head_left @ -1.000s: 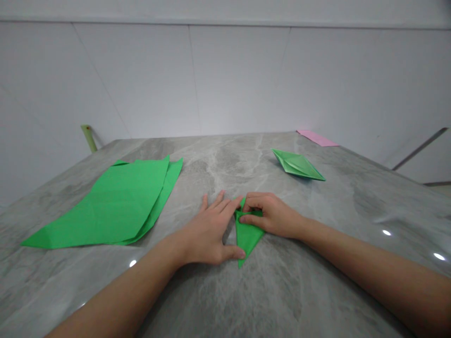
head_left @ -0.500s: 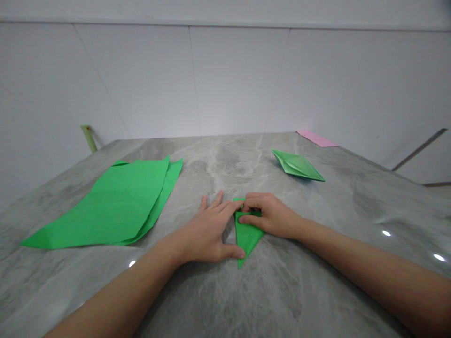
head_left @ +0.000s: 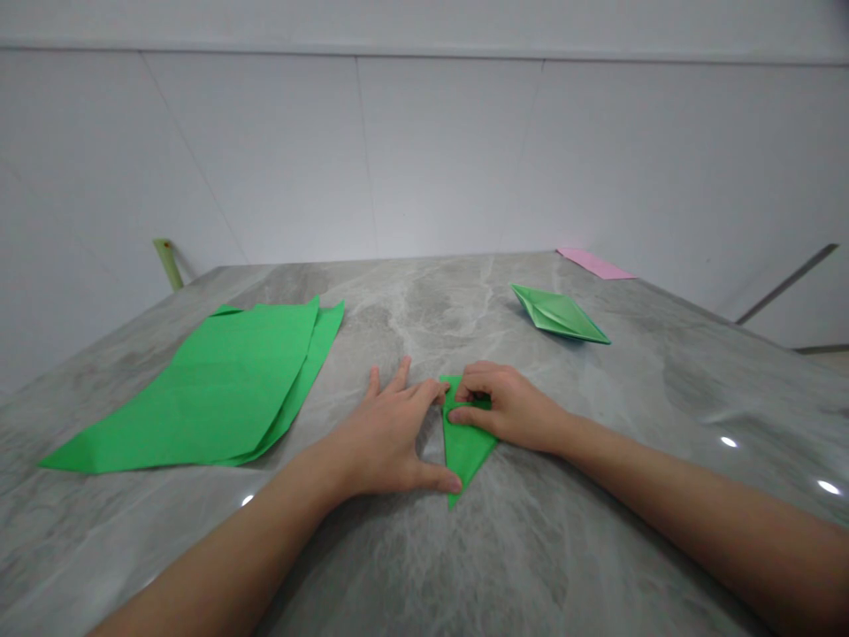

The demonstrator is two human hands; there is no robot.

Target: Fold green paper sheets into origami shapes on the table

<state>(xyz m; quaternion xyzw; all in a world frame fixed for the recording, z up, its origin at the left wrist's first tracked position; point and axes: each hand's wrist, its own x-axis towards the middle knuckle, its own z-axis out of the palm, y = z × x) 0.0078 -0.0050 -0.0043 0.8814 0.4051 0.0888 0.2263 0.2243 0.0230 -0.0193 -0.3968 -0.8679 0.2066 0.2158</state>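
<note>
A small folded piece of green paper (head_left: 468,449) lies on the table between my hands, its narrow tip pointing toward me. My left hand (head_left: 391,438) is spread flat at the paper's left edge, the thumb resting near the lower tip and a fingertip by the upper left corner. My right hand (head_left: 508,405) pinches the paper's upper part between thumb and curled fingers. Those fingers cover some of the upper folds.
Several large green sheets (head_left: 218,389) lie stacked at the left. A folded green paper shape (head_left: 561,316) sits at the back right, and a pink sheet (head_left: 597,264) is at the far right edge. Behind the grey marbled table (head_left: 424,305) stands a white wall (head_left: 438,150).
My left index finger has drawn back slightly left from the paper's top, uncovering more of its upper corner. My right hand keeps its pinch in nearly the same place.
</note>
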